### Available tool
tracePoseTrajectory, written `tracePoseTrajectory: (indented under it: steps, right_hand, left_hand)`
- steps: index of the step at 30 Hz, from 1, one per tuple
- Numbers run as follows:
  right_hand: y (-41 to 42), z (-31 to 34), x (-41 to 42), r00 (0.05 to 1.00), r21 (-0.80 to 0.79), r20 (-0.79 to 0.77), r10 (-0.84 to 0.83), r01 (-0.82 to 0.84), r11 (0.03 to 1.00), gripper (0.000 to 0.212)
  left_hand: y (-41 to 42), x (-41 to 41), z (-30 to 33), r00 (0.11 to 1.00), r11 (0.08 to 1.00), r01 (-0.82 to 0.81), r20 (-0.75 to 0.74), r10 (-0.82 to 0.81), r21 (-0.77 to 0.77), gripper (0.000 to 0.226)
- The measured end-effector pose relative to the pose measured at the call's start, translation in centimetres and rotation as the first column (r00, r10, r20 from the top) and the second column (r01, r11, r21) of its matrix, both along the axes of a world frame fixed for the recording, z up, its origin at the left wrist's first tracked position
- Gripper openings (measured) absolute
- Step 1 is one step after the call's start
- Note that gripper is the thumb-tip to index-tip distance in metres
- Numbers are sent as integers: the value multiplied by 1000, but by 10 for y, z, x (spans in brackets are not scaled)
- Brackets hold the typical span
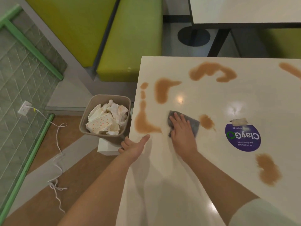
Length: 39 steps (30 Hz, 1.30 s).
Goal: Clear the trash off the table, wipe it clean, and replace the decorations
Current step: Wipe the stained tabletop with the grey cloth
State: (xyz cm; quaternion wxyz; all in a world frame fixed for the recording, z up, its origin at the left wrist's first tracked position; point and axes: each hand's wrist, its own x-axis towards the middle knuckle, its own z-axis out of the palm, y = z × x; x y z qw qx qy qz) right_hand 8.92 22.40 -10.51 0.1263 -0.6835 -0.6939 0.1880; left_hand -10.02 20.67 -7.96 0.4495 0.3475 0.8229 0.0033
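The cream table (203, 168) carries several brown liquid spills, one by the left edge (143, 123), others further back and at the right (268, 171). My right hand (181, 129) presses flat on a grey cloth (193, 123) lying on the tabletop between two spills. My left hand (133, 146) grips the table's left edge, thumb on top and fingers under the rim. A beige trash bin (84, 121) stands on the floor left of the table, filled with crumpled napkins and a dotted paper wrapper (101, 123).
A purple round sticker (242, 138) with a scrap of tape above it sits on the table at right. Green bench seats (128, 39) stand behind, another table (244, 12) further back. A white cord (57, 139) trails over the floor from a wall socket.
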Motion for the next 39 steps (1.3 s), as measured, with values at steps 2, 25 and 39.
tracePoseTrajectory:
  steps: [2, 25, 39]
  right_hand:
    - [-33, -1, -4, 998, 40, -8, -54, 54, 998, 56]
    - [-47, 2, -130, 994, 0, 22, 103, -103, 995, 59]
    - [-7, 2, -155, 997, 36, 37, -61, 59, 998, 57]
  left_hand:
    - [0, -2, 0, 998, 1000, -10, 60, 10, -8, 120]
    - [39, -66, 6, 874, 986, -76, 486, -5, 148, 58]
    - [85, -75, 3, 868, 996, 5, 494, -48, 89, 62]
